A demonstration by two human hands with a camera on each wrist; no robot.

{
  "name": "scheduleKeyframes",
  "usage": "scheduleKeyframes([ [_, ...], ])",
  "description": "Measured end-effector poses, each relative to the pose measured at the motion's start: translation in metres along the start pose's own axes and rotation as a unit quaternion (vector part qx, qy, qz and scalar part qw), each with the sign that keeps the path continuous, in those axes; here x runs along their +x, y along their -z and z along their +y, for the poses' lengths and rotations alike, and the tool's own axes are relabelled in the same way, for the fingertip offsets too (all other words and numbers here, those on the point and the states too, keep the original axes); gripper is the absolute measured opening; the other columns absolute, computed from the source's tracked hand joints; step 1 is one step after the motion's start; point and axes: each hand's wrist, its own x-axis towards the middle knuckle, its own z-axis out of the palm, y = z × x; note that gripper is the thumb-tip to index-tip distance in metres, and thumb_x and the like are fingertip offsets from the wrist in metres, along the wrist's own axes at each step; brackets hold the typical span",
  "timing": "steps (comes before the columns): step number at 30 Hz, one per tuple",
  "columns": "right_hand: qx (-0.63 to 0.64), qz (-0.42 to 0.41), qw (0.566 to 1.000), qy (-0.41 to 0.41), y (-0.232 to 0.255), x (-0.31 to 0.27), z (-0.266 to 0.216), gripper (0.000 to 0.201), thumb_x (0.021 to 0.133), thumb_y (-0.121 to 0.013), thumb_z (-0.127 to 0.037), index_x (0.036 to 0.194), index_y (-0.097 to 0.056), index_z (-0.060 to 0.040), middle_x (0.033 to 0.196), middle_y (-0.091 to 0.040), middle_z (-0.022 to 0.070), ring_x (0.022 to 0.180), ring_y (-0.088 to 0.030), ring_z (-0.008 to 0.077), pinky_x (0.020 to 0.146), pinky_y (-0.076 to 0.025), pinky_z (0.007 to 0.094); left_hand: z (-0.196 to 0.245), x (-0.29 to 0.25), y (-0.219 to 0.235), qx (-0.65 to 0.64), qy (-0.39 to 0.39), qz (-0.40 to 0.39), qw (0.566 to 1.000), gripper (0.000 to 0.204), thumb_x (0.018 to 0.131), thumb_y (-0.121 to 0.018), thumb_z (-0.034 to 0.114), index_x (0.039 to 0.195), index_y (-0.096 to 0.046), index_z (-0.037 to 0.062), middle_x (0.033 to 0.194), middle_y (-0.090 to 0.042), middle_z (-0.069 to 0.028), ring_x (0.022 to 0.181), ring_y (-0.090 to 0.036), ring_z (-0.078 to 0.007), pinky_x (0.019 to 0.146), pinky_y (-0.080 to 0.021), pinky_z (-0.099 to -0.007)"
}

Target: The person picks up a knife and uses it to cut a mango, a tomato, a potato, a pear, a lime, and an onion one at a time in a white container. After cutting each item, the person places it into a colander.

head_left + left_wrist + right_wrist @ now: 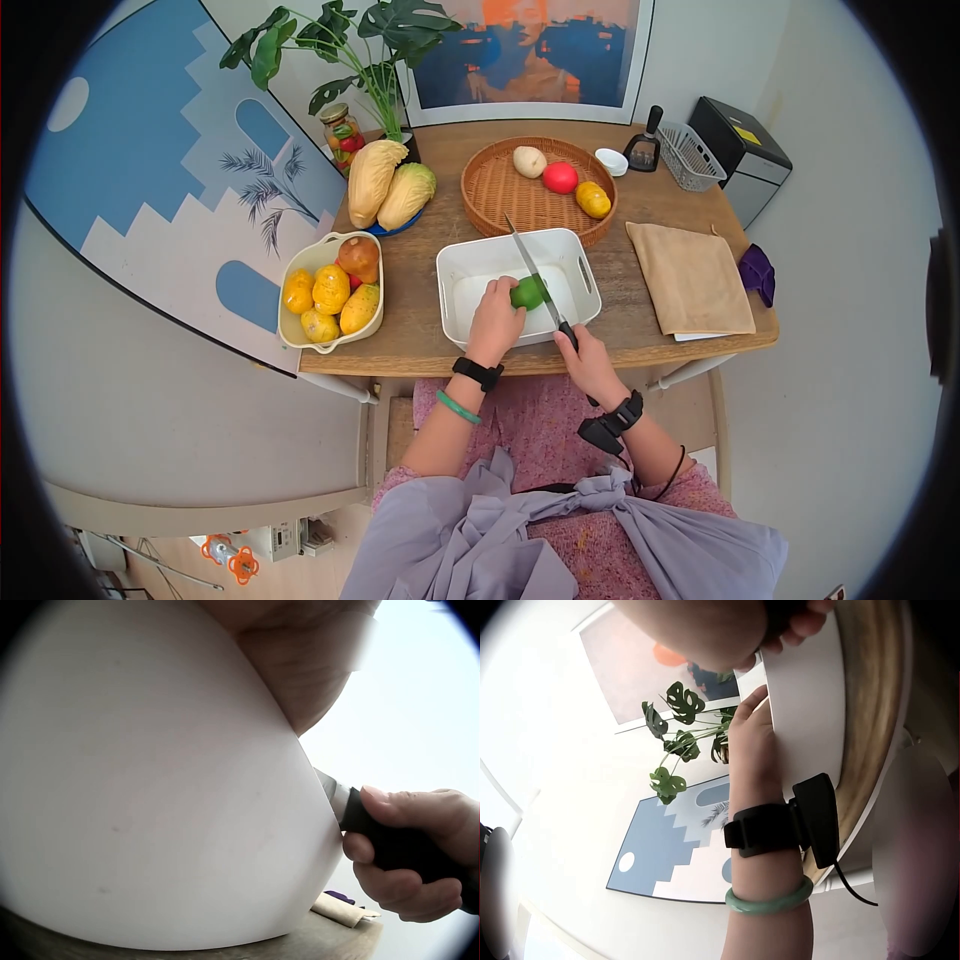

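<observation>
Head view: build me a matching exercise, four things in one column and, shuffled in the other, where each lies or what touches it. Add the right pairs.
Things
1. Knife
2. Napa cabbages
3. Green produce piece
4. Wicker tray

Places and states
A. On the blue dish
B. Beyond the white tub, away from the person
C. Held in the right grip
D. Touched by the left grip

Pairs: 1-C; 2-A; 3-D; 4-B

Left forearm (437, 437) and right forearm (650, 452) reach forward, slanting inward! Left hand (496, 322) sits slightly ahead, back uppermost, fingers bent; right hand (592, 366) grips, fingers curled, thumb lying forward.
</observation>
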Motion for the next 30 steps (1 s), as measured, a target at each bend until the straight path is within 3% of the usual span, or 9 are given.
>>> scheduleKeyframes([
  [16,0.003,-0.002,1.0,-0.004,-0.001,0.0,-0.002,0.039,0.097,-0.053,-0.033,0.088,-0.051,0.0044,0.073,-0.06,0.0292,0.074,-0.06,0.0477,0.063,-0.046,0.0476,0.001,0.0,0.0,-0.007,0.026,-0.003,1.0,0.034,0.079,-0.064,-0.001,0.108,-0.047,0.0011,0.109,-0.055,-0.0209,0.096,-0.059,-0.0407,0.081,-0.051,-0.0445],
  [24,0.002,-0.008,1.0,0.002,-0.001,-0.001,-0.004,0.039,0.097,-0.054,-0.032,0.089,-0.051,0.0053,0.074,-0.06,0.0294,0.075,-0.06,0.0478,0.063,-0.046,0.0474,0.01,-0.002,0.005,0.067,0.056,0.0,0.996,0.036,0.079,-0.068,0.007,0.109,-0.05,-0.0002,0.1,-0.061,-0.0216,0.09,-0.062,-0.0393,0.076,-0.051,-0.0448],
  [30,0.013,0.001,1.0,0.002,-0.001,-0.002,-0.005,0.038,0.097,-0.053,-0.032,0.089,-0.051,0.005,0.073,-0.059,0.0292,0.073,-0.06,0.0476,0.063,-0.046,0.0472,0.007,-0.001,0.004,0.073,0.029,0.01,0.997,0.033,0.08,-0.066,0.007,0.109,-0.051,-0.0001,0.099,-0.062,-0.0216,0.088,-0.062,-0.0389,0.075,-0.051,-0.0457],
])
